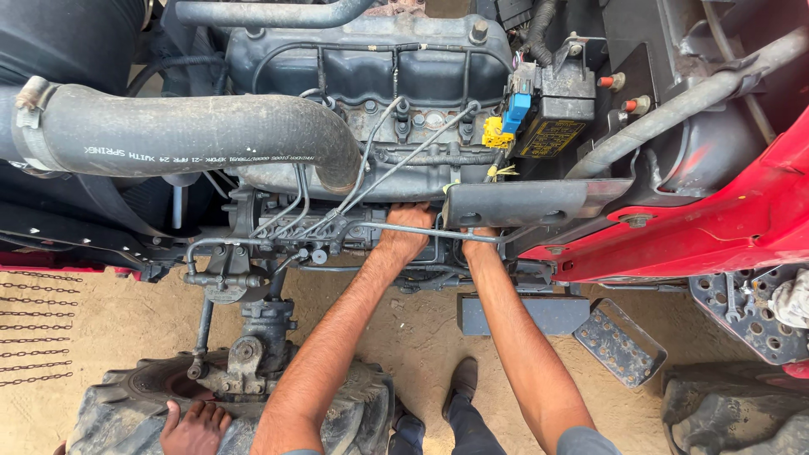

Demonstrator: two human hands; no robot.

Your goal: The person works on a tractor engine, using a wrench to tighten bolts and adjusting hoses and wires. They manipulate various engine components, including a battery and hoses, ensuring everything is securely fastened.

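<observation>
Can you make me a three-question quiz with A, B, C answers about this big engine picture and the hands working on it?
1. Where are the person's two hands?
A. On the tyre
B. Deep in the engine, under the thin metal rod
C. On the red bodywork

2. What colour is the small connector beside the blue one?
A. Yellow
B. Green
C. White

3. How does the big black hose lie?
A. Standing upright
C. Coiled on the sand
B. Lying across the engine, clamped at one end

Answers:
1 B: the left hand and right hand reach into the engine under the rod.
2 A: the yellow connector sits beside the blue connector.
3 B: the hose runs sideways, with a clamp.
</observation>
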